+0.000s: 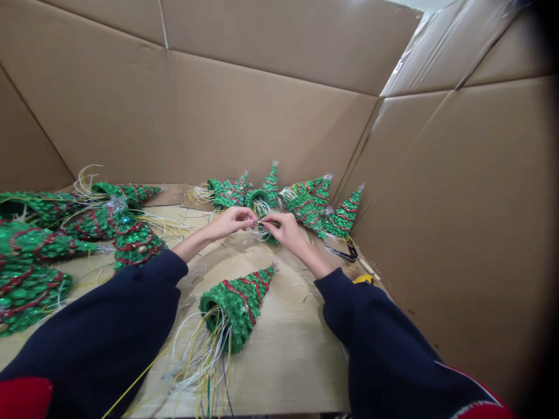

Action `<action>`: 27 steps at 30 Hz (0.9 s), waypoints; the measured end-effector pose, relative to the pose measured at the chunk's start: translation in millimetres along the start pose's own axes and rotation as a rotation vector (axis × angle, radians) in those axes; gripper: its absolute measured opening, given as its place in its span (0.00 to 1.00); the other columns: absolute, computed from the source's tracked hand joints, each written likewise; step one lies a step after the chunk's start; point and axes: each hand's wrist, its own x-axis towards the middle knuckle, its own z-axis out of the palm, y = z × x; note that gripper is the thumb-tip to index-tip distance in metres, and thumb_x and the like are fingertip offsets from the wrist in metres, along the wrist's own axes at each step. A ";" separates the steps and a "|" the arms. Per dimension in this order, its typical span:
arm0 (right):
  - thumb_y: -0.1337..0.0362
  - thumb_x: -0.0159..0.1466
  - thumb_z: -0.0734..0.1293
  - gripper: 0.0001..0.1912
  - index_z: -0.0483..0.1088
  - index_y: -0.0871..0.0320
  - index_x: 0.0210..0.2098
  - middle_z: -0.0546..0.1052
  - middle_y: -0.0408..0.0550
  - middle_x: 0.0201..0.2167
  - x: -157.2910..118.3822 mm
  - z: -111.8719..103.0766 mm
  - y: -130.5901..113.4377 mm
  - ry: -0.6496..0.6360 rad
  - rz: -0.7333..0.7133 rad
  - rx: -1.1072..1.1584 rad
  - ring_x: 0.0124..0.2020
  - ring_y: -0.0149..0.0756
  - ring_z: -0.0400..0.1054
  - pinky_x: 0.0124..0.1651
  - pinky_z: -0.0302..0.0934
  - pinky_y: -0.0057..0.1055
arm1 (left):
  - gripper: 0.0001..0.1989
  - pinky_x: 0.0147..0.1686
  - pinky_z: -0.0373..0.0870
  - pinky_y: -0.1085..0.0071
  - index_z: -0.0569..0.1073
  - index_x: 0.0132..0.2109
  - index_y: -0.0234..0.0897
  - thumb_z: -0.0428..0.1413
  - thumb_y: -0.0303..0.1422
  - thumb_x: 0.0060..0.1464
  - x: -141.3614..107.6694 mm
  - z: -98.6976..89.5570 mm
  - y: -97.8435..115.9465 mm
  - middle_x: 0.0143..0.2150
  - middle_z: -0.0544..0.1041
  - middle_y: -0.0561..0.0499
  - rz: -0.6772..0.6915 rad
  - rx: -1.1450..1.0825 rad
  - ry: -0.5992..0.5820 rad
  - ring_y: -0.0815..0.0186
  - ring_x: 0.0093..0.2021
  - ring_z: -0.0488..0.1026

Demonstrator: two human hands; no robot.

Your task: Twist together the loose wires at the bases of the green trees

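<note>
The left hand [231, 222] and right hand [283, 228] pinch what look like thin wires [261, 231] from a green sequinned cone tree [258, 199]. Another tree [236, 305] lies at lower center.

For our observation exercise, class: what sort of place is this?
Probably a handicraft workshop: green sequinned cone Christmas trees trailing white and yellow wires, a black-handled hand tool, all inside a large brown cardboard box.
</note>
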 end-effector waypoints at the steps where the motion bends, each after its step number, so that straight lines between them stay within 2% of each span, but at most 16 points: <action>1: 0.70 0.58 0.66 0.06 0.76 0.60 0.31 0.79 0.45 0.27 -1.0 -0.6 -0.4 -0.005 0.001 0.005 0.28 0.32 0.71 0.34 0.60 0.25 | 0.12 0.29 0.62 0.75 0.72 0.36 0.32 0.56 0.39 0.52 -0.3 1.1 -0.4 0.29 0.73 0.52 0.017 0.005 0.000 0.71 0.29 0.67; 4: 0.71 0.58 0.66 0.06 0.76 0.60 0.31 0.79 0.45 0.27 -2.4 -3.1 -1.6 -0.018 0.010 0.031 0.28 0.32 0.71 0.35 0.60 0.25 | 0.12 0.32 0.63 0.74 0.72 0.35 0.33 0.55 0.40 0.53 -0.2 3.9 -0.6 0.31 0.73 0.51 0.108 0.072 0.028 0.69 0.31 0.69; 8: 0.69 0.59 0.65 0.06 0.75 0.62 0.29 0.78 0.46 0.24 -0.5 -7.2 -2.7 -0.057 0.024 0.099 0.29 0.33 0.71 0.36 0.61 0.26 | 0.12 0.29 0.60 0.75 0.73 0.36 0.34 0.52 0.39 0.57 -1.2 6.6 3.2 0.31 0.74 0.51 0.199 0.352 0.110 0.69 0.30 0.68; 11: 0.68 0.58 0.65 0.06 0.74 0.62 0.29 0.77 0.46 0.23 2.5 -9.9 -1.6 -0.112 0.070 0.203 0.29 0.33 0.71 0.37 0.63 0.28 | 0.10 0.32 0.61 0.74 0.74 0.37 0.36 0.49 0.34 0.58 -3.4 8.7 7.5 0.33 0.74 0.50 0.249 0.525 0.132 0.68 0.30 0.68; 16: 0.63 0.57 0.67 0.07 0.73 0.62 0.28 0.77 0.45 0.22 7.1 -13.4 2.7 -0.205 0.176 0.387 0.27 0.33 0.71 0.36 0.65 0.29 | 0.12 0.36 0.61 0.72 0.75 0.37 0.37 0.47 0.33 0.59 -3.7 9.3 11.4 0.34 0.74 0.47 0.274 0.606 0.122 0.65 0.34 0.69; 19: 0.63 0.56 0.67 0.07 0.72 0.62 0.27 0.77 0.45 0.22 7.8 -13.8 3.6 -0.202 0.182 0.393 0.27 0.33 0.71 0.36 0.65 0.29 | 0.10 0.34 0.61 0.73 0.75 0.39 0.37 0.50 0.35 0.57 -1.8 6.5 9.0 0.33 0.75 0.49 0.203 0.483 0.106 0.67 0.31 0.68; 22: 0.65 0.57 0.67 0.06 0.71 0.62 0.27 0.77 0.46 0.22 6.7 -11.7 2.3 -0.147 0.164 0.364 0.27 0.33 0.71 0.36 0.65 0.29 | 0.12 0.31 0.62 0.74 0.74 0.39 0.35 0.53 0.39 0.55 -1.2 4.9 5.0 0.33 0.76 0.49 0.105 0.222 0.077 0.68 0.31 0.69; 27: 0.69 0.57 0.65 0.05 0.72 0.62 0.26 0.77 0.46 0.23 3.9 -8.5 -2.9 -0.101 0.086 0.203 0.28 0.32 0.70 0.37 0.63 0.27 | 0.16 0.21 0.55 0.79 0.72 0.32 0.34 0.54 0.45 0.51 -2.0 6.9 4.7 0.30 0.73 0.50 -0.170 -0.166 0.084 0.72 0.26 0.64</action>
